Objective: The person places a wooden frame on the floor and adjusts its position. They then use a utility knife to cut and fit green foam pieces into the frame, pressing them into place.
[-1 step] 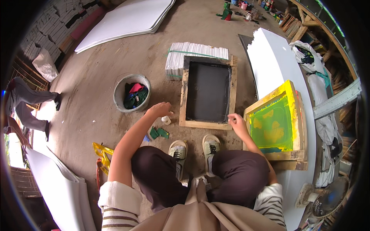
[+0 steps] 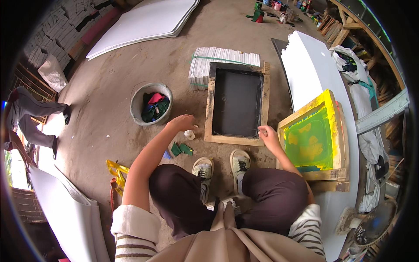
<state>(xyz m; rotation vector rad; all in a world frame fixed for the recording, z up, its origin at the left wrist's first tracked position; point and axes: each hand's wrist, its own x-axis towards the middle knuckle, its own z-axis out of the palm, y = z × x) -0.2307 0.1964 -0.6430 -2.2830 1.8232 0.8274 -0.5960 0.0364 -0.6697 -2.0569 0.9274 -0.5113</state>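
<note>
A wooden screen-printing frame (image 2: 238, 140) with dark mesh lies on the floor in front of my feet, its far end against a strapped stack of white sheets (image 2: 200, 72). My left hand (image 2: 184, 122) hovers left of the frame with bent fingers. A tiny pale bit shows at its fingertips, too small to name. Just below that hand a small white bottle (image 2: 189, 135) stands on the floor. My right hand (image 2: 269, 136) is at the frame's near right corner, thumb and fingers drawn together. Whether it grips the wood or something small cannot be made out.
A grey bucket (image 2: 169, 114) of coloured rags stands left. Green scraps (image 2: 182, 149) lie near my shoes. A yellow-stained screen frame (image 2: 340, 144) leans at right beside white sheets (image 2: 312, 65). A fan (image 2: 373, 225) is at lower right; another person's legs (image 2: 37, 115) are far left.
The whole view has shifted very slightly. My hands stay in nearly the same places, and the frame, bucket and bottle have not visibly moved.
</note>
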